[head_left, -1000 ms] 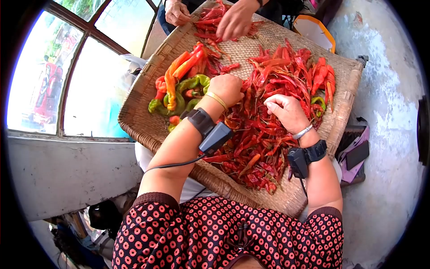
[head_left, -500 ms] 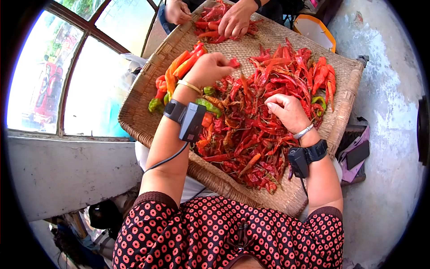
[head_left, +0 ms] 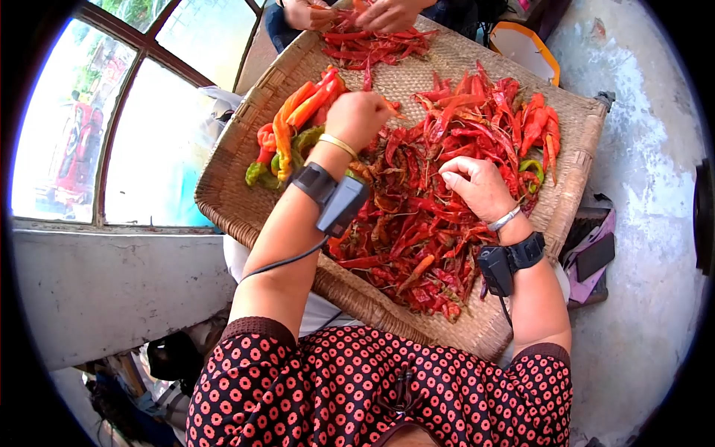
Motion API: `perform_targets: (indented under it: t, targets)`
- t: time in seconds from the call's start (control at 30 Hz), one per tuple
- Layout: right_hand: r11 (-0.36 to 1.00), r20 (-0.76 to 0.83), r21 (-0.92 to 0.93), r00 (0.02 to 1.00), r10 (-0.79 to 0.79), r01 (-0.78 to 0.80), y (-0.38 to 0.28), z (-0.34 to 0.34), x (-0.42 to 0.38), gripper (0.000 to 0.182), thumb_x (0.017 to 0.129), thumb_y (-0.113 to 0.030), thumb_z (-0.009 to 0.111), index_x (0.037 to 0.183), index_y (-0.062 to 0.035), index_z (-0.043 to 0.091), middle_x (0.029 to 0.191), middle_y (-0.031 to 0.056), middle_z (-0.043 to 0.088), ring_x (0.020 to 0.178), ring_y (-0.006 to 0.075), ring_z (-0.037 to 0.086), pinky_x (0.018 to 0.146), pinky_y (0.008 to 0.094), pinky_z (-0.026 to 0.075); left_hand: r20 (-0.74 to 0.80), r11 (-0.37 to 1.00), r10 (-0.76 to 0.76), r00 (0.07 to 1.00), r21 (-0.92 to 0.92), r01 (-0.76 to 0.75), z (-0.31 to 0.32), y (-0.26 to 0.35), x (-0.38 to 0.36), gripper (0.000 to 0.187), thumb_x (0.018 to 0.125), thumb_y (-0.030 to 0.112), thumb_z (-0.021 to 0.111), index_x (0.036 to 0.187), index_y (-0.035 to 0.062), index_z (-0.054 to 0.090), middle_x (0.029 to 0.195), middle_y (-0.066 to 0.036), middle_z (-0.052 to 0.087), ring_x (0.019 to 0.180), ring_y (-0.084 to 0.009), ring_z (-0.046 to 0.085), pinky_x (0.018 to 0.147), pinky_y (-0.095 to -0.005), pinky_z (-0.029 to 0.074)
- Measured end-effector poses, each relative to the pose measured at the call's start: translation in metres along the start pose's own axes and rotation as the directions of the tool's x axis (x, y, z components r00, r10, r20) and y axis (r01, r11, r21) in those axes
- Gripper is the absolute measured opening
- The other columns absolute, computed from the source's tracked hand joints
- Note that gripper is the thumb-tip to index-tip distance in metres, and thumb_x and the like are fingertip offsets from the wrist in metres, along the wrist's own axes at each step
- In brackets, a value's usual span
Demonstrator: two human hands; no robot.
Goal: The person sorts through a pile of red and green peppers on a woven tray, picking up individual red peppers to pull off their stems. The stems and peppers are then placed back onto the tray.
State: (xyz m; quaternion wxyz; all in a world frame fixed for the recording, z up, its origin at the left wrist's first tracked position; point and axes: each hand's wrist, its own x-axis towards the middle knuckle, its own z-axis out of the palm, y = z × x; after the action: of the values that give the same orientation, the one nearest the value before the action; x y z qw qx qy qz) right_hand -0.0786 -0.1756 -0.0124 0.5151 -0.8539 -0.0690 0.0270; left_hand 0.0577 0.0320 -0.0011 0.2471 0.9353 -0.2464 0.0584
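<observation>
A wide woven tray (head_left: 223,203) lies across my lap, heaped with dried red chilies (head_left: 417,216). My left hand (head_left: 357,115) is curled at the heap's far left edge, beside a pile of orange and green chilies (head_left: 294,130). A small red chili tip pokes out from its fingers. My right hand (head_left: 477,185) rests as a closed fist on the middle of the red heap; what lies inside the fist is hidden. Both wrists carry black strapped devices.
Another person's two hands (head_left: 387,11) work at a separate pile of red chilies (head_left: 372,46) at the tray's far edge. A window fills the left side. A phone on a pink cloth (head_left: 593,257) lies on the concrete floor to the right.
My left hand rose from the heap with a red piece, moved toward the far side, and now sits a little lower and to the right. The other person's hands pulled back. My right hand stayed put.
</observation>
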Motion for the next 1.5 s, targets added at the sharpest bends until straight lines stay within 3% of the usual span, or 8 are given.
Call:
perform_targets:
  t: [0.33, 0.43, 0.57, 0.67, 0.77, 1.0, 1.23, 1.5]
  targets:
    - [1.000, -0.038, 0.003, 0.999, -0.030, 0.030, -0.002, -0.001, -0.002, 0.017, 0.080, -0.017, 0.058, 0.085, -0.0023, 0.063, 0.074, 0.0100, 0.063, 0.068, 0.0197, 0.060, 0.063, 0.0301, 0.046, 0.377, 0.932, -0.046, 0.925, 0.351, -0.096, 0.004, 0.016, -0.008, 0.034, 0.069, 0.039, 0.068, 0.075, 0.0054, 0.066, 0.076, -0.012, 0.064, 0.074, -0.0285, 0.062, 0.065, -0.0382, 0.049]
    - [1.000, -0.020, -0.006, 0.999, -0.030, 0.030, -0.001, -0.002, -0.001, 0.016, 0.081, -0.016, 0.058, 0.087, -0.0018, 0.063, 0.073, 0.0066, 0.062, 0.068, 0.0152, 0.058, 0.064, 0.0284, 0.045, 0.415, 0.994, 0.106, 0.904, -0.071, -0.084, -0.012, 0.000, 0.002, 0.026, 0.069, 0.027, 0.072, 0.075, 0.0041, 0.062, 0.064, -0.007, 0.059, 0.058, -0.0177, 0.056, 0.055, -0.0308, 0.045]
    - [1.000, 0.006, -0.008, 1.000, -0.010, 0.010, -0.003, -0.003, -0.001, 0.017, 0.082, -0.016, 0.058, 0.089, -0.0009, 0.063, 0.072, 0.0033, 0.060, 0.068, 0.0101, 0.054, 0.065, 0.0266, 0.044, 0.254, 0.682, -0.283, 0.925, -0.625, 0.381, -0.032, -0.007, 0.012, 0.021, 0.080, 0.020, 0.065, 0.086, 0.0004, 0.061, 0.066, 0.000, 0.057, 0.054, -0.0083, 0.051, 0.048, -0.0225, 0.042]
    - [0.999, -0.009, -0.032, 1.000, -0.018, 0.017, 0.000, -0.004, -0.002, 0.016, 0.082, -0.016, 0.058, 0.089, -0.0015, 0.063, 0.073, 0.0053, 0.062, 0.069, 0.0118, 0.056, 0.065, 0.0269, 0.044, -0.055, 0.492, -0.525, 0.849, -0.834, 0.251, -0.008, -0.024, 0.021, 0.021, 0.079, 0.021, 0.064, 0.090, 0.0020, 0.065, 0.074, -0.006, 0.063, 0.060, -0.0118, 0.057, 0.054, -0.0268, 0.047]
    - [0.987, -0.093, -0.157, 0.994, -0.061, 0.046, -0.001, -0.005, -0.001, 0.015, 0.080, -0.015, 0.059, 0.089, -0.0024, 0.063, 0.077, 0.0085, 0.063, 0.070, 0.0182, 0.060, 0.067, 0.0295, 0.046, -0.283, 0.932, -0.121, 0.952, -0.364, 0.011, 0.012, -0.012, 0.014, 0.028, 0.075, 0.018, 0.065, 0.097, 0.0007, 0.062, 0.080, -0.013, 0.064, 0.071, -0.0185, 0.062, 0.066, -0.0295, 0.049]
    - [0.742, -0.326, -0.663, 0.855, -0.405, 0.099, 0.009, -0.012, 0.005, 0.023, 0.070, -0.013, 0.067, 0.091, -0.0084, 0.061, 0.097, 0.0099, 0.056, 0.094, 0.0279, 0.051, 0.082, 0.0368, 0.043, -0.108, 0.929, 0.368, 0.924, 0.006, -0.369, 0.057, 0.052, -0.016, 0.041, 0.072, 0.017, 0.065, 0.110, 0.0058, 0.054, 0.102, -0.015, 0.056, 0.093, -0.0332, 0.054, 0.080, -0.0384, 0.045]
    - [0.686, -0.213, -0.711, 0.977, -0.004, -0.152, 0.018, -0.021, 0.006, 0.047, 0.070, -0.017, 0.068, 0.113, -0.0092, 0.052, 0.106, 0.0144, 0.055, 0.101, 0.0330, 0.050, 0.087, 0.0392, 0.041, 0.090, 0.954, 0.296, 0.951, -0.073, -0.290, 0.055, 0.042, -0.016, 0.018, 0.070, 0.011, 0.061, 0.088, 0.0083, 0.062, 0.084, -0.011, 0.058, 0.080, -0.0308, 0.058, 0.070, -0.0381, 0.047]
    - [0.779, -0.058, -0.618, 0.981, -0.183, 0.109, 0.019, -0.002, 0.006, 0.026, 0.073, -0.012, 0.061, 0.098, -0.0105, 0.059, 0.092, 0.0112, 0.061, 0.089, 0.0297, 0.057, 0.077, 0.0400, 0.047, 0.312, 0.952, 0.260, 0.914, -0.242, -0.188, 0.023, 0.018, -0.006, 0.011, 0.070, 0.009, 0.061, 0.080, 0.0049, 0.063, 0.073, -0.009, 0.062, 0.070, -0.0215, 0.060, 0.065, -0.0319, 0.047]
